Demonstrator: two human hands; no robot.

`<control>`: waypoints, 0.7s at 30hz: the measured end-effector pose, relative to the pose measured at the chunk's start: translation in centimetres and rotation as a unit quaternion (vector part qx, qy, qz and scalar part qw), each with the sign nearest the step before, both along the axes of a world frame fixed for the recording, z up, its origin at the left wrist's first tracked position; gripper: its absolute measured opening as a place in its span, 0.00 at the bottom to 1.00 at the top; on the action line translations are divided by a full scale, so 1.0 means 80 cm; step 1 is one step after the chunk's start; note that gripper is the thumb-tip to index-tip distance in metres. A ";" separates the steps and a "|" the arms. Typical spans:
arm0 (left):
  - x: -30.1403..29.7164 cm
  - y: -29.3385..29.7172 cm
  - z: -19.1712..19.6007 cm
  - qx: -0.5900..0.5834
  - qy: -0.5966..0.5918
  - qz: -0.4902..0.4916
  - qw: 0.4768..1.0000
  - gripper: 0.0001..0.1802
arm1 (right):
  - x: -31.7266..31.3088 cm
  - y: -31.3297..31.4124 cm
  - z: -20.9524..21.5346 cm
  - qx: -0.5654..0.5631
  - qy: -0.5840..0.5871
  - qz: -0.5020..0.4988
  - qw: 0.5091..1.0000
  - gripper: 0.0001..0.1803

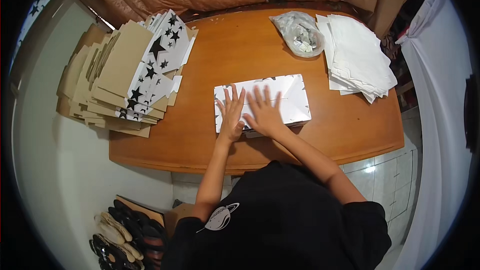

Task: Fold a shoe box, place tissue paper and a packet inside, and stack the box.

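I see both hands flat, fingers spread, holding nothing: left grip [231,115] and right grip [263,112] side by side, palms pressing a white folded sheet [290,101] lying mid-bench [345,130]. Left of the left grip, well apart, a stack of brown card blanks with black stars [127,77] overhangs the bench edge. Beyond the right grip: a clear plastic bag [299,34], then a pile of white sheets [357,57].
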State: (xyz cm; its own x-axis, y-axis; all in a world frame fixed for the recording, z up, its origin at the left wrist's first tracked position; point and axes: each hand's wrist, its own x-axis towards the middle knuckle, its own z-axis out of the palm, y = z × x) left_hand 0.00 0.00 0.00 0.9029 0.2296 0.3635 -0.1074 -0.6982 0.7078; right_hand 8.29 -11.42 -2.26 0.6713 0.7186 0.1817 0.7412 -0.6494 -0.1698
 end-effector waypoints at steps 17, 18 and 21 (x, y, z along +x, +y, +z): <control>0.027 -0.021 0.006 0.225 0.141 0.005 0.964 0.57 | 0.082 -0.171 0.038 -0.036 0.006 -0.177 0.984 0.31; 0.040 -0.024 0.015 0.239 0.139 -0.047 0.960 0.59 | 0.073 -0.186 0.038 -0.013 0.006 -0.182 0.983 0.32; 0.088 -0.031 0.029 0.266 0.123 -0.139 0.946 0.61 | 0.035 -0.212 0.032 0.012 0.051 -0.179 0.982 0.32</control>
State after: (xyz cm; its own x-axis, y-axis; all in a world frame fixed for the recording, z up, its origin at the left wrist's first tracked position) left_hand 7.08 -2.51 2.34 0.9740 -0.1844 0.1317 -0.2159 -0.9318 0.2919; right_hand 11.12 -28.36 0.29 0.8962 0.4286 0.1143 0.4435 -0.8604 -0.2509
